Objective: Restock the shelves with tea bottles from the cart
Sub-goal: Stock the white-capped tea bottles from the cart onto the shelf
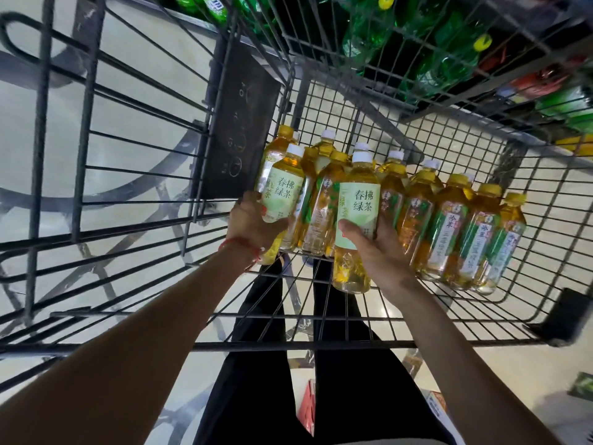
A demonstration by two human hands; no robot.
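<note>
A person's two hands reach into a wire shopping cart (353,343) stocked with bottled green tea. The left hand (252,218), a red cord bracelet (239,243) at its wrist, curls its fingers round a white-capped tea bottle (284,191) with a pale green label, at the left end of the cluster. The right hand (380,252) clamps a second white-capped bottle (357,200) of the same kind, thumb pressed across the label and the other fingers hidden behind it. Both bottles are inside the cart basket. To their right, yellow-capped tea bottles (449,232) stand packed together, leaning in a row. Beyond the cart's far wall, green soda bottles (369,40) fill store shelving.
</note>
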